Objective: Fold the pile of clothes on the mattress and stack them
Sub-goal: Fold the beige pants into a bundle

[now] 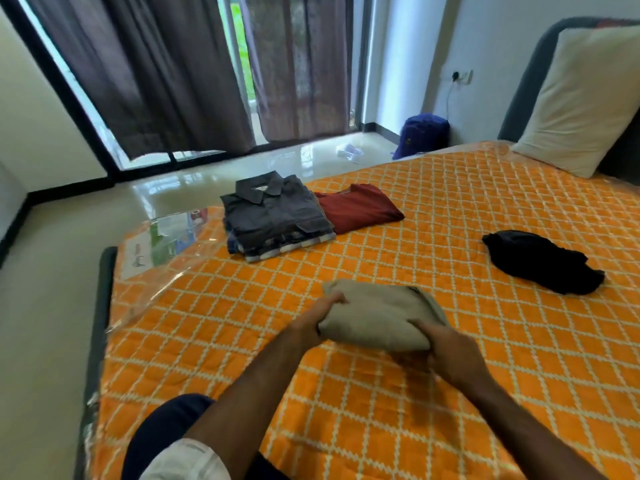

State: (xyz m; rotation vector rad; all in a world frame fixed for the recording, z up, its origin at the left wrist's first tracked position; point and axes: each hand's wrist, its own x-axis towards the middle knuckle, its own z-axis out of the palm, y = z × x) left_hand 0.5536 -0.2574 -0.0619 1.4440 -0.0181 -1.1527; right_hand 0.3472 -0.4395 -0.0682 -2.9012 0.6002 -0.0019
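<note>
Right now your orange quilted mattress (450, 209) fills most of the frame, with a white pillow (585, 102) at upper right. Above centre sits a stack of folded shirts (277, 216), touching a folded red shirt (360, 206) on its right; a crumpled black garment (543, 261) lies at right. Low centre, your left hand (320, 318) and right hand (446, 355) each grip the folded beige garment (377, 318).

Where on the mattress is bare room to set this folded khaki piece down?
Bare mattress lies between the red shirt, the black garment and the pillow; more lies between the shirt stack and the khaki piece. The far-left corner is crowded.
</note>
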